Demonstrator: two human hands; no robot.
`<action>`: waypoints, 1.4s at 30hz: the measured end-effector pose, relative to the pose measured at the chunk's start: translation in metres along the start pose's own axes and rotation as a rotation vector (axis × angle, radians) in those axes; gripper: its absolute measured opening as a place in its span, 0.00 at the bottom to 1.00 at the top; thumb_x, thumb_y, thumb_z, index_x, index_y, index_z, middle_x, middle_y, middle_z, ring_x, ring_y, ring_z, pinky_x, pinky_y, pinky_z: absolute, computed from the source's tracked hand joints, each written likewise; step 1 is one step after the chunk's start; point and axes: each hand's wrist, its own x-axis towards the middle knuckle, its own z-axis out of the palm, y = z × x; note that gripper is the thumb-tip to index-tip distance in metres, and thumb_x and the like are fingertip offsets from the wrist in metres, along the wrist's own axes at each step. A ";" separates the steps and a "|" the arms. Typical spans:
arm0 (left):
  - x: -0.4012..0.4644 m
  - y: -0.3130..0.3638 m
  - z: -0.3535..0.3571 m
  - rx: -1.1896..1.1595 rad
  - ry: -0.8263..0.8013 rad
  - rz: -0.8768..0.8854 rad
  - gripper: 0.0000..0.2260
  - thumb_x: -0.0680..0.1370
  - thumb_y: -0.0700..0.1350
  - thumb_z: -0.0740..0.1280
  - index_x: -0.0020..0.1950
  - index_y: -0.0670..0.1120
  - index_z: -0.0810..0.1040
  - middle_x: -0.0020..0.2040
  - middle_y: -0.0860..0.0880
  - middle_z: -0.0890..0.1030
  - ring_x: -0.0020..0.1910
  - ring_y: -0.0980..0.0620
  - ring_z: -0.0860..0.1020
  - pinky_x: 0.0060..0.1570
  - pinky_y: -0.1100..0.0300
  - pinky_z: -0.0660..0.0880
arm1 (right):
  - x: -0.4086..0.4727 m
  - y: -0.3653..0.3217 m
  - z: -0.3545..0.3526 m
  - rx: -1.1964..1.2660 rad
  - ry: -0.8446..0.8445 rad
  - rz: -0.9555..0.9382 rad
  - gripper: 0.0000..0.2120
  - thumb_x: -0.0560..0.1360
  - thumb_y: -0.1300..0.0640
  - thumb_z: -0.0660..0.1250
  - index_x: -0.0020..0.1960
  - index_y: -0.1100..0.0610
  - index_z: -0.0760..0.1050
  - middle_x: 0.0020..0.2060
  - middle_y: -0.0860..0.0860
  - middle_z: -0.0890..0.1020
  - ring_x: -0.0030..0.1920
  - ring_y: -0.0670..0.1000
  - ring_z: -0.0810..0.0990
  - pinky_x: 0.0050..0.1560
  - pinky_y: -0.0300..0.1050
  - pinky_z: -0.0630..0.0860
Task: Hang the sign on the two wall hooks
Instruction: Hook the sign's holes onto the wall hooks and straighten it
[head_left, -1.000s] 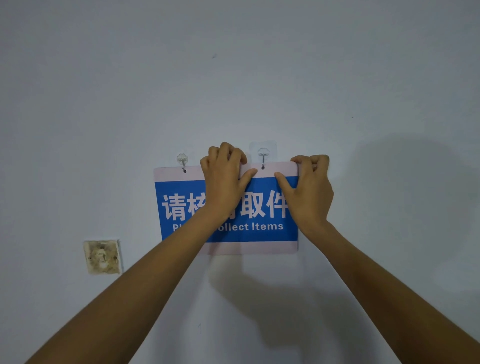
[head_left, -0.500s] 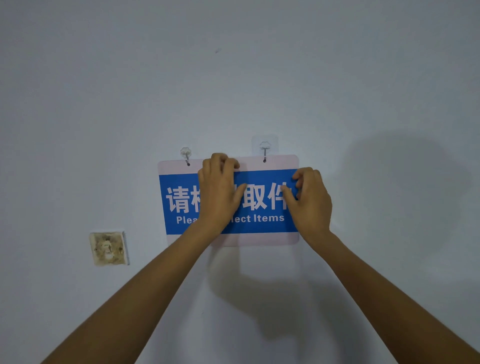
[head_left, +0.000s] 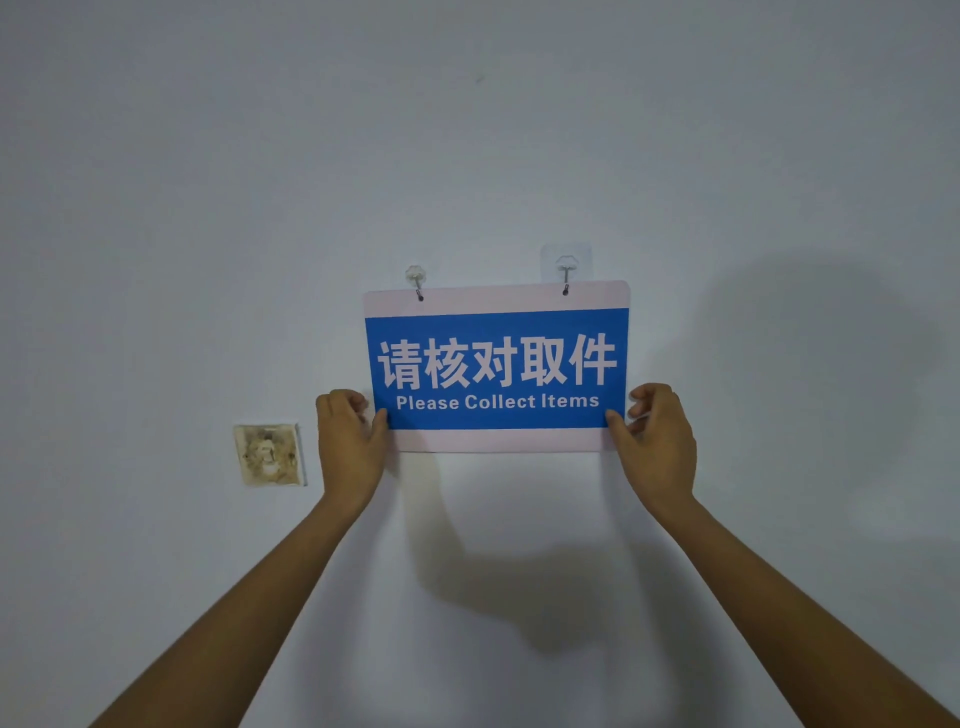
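A blue and white sign (head_left: 496, 364) reading "Please Collect Items" hangs flat against the wall. Its two top holes sit on the left hook (head_left: 416, 280) and the right hook (head_left: 565, 275), which are clear adhesive wall hooks. My left hand (head_left: 349, 441) pinches the sign's lower left corner, thumb on the front. My right hand (head_left: 657, 436) pinches the lower right corner the same way. The whole face of the sign is visible.
A stained square wall plate (head_left: 268, 454) is fixed to the wall left of my left hand. The rest of the wall (head_left: 519, 130) is plain and pale, with my arms' shadows below and right of the sign.
Both hands have slid down from the sign's top edge to its bottom corners, uncovering the text. The sign stays on both hooks.
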 end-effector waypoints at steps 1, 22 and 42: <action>0.001 0.000 0.000 -0.008 -0.011 -0.017 0.10 0.76 0.42 0.69 0.52 0.40 0.70 0.51 0.43 0.73 0.44 0.48 0.75 0.44 0.54 0.77 | -0.001 0.000 0.000 -0.010 0.004 -0.002 0.14 0.74 0.51 0.70 0.53 0.55 0.68 0.46 0.53 0.78 0.36 0.47 0.77 0.39 0.43 0.76; 0.011 -0.006 0.003 -0.041 -0.048 0.002 0.10 0.72 0.38 0.73 0.46 0.40 0.73 0.41 0.46 0.78 0.39 0.50 0.76 0.38 0.69 0.70 | 0.000 -0.001 0.005 -0.121 0.071 0.017 0.12 0.72 0.53 0.72 0.50 0.57 0.73 0.46 0.54 0.82 0.40 0.51 0.81 0.42 0.44 0.77; -0.001 -0.016 0.002 0.082 -0.132 -0.028 0.11 0.71 0.41 0.74 0.44 0.42 0.72 0.42 0.42 0.79 0.38 0.46 0.76 0.40 0.57 0.74 | -0.004 0.004 0.001 -0.087 -0.009 0.045 0.12 0.70 0.54 0.74 0.44 0.56 0.72 0.40 0.54 0.81 0.38 0.51 0.79 0.43 0.48 0.79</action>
